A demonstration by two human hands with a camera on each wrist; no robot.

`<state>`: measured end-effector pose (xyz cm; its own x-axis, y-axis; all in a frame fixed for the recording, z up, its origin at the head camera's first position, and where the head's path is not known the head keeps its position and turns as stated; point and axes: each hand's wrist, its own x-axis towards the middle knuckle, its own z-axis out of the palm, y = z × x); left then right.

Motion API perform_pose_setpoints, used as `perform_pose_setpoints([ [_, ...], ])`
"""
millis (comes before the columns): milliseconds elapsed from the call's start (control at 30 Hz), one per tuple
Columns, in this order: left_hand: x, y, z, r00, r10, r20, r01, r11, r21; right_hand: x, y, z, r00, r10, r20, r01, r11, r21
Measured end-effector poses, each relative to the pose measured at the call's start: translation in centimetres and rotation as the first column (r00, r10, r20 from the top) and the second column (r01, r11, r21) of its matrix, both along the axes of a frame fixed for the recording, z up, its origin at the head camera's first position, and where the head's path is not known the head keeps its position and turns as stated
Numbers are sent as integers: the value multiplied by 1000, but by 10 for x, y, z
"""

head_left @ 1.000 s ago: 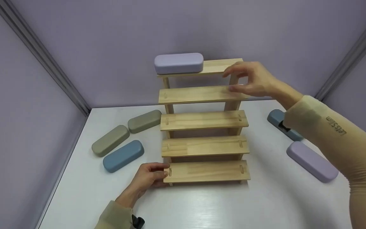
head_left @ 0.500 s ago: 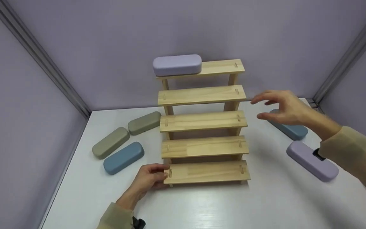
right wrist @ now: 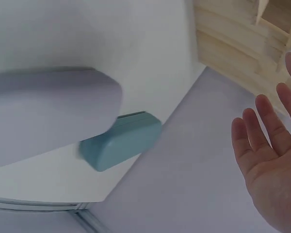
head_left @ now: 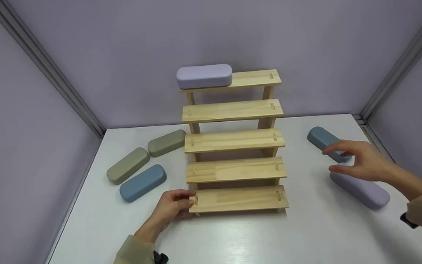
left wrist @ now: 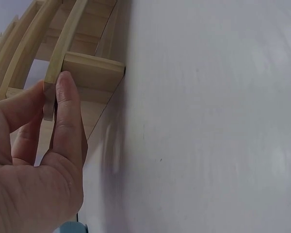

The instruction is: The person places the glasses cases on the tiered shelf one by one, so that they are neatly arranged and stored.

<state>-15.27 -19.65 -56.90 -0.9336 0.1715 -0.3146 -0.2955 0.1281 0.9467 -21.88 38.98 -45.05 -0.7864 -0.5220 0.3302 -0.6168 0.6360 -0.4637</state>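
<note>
A five-tier wooden display shelf [head_left: 234, 141] stands in the middle in the head view. My left hand [head_left: 172, 205] pinches the left end of its lowest board; in the left wrist view the thumb and fingers [left wrist: 68, 116] lie on either side of that board. A lilac glasses case [head_left: 204, 76] sits on the left part of the top tier. To the right, my right hand [head_left: 365, 161] hovers with nothing in it, fingers spread, above a second lilac glasses case [head_left: 365, 190] and a blue glasses case [head_left: 322, 137]. It partly covers both.
Left of the shelf lie two olive-green glasses cases [head_left: 128, 165] and another blue glasses case [head_left: 143, 183]. All rest on a white table [head_left: 233, 238], with pale panels [head_left: 141, 55] behind and at both sides.
My right hand has moved from the upper right of the shelf down and right, over the cases on the table. My left hand keeps its place on the lowest board.
</note>
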Motion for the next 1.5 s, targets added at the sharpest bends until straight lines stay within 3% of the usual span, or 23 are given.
perform_pose_setpoints([
  [233, 1, -1, -2, 1000, 4, -16, -4, 1000, 2, 25, 44, -53, 998, -59, -14, 59, 998, -4],
  [500, 2, 0, -1, 1000, 6, 9, -6, 999, 47, 42, 76, -85, 969, -244, -42, 243, 970, -28],
  [633, 2, 0, 0, 1000, 1, 30, -3, 997, 79, 51, 90, -99, 945, -326, -32, 326, 945, 17],
  [800, 2, 0, 0, 1000, 8, 29, -10, 997, 70, 58, 98, -109, 913, -407, 11, 405, 910, 90],
  [1067, 2, 1, -2, 998, 10, 54, -15, 995, 94, 59, 97, -114, 879, -463, 112, 447, 883, 142],
  [1300, 2, 1, -2, 999, 10, 53, -15, 996, 85, 57, 102, -116, 895, -446, 33, 432, 882, 186],
  [1500, 2, 1, -1, 999, 16, 52, -19, 998, 59, 54, 105, -118, 920, -391, -5, 387, 907, 166],
])
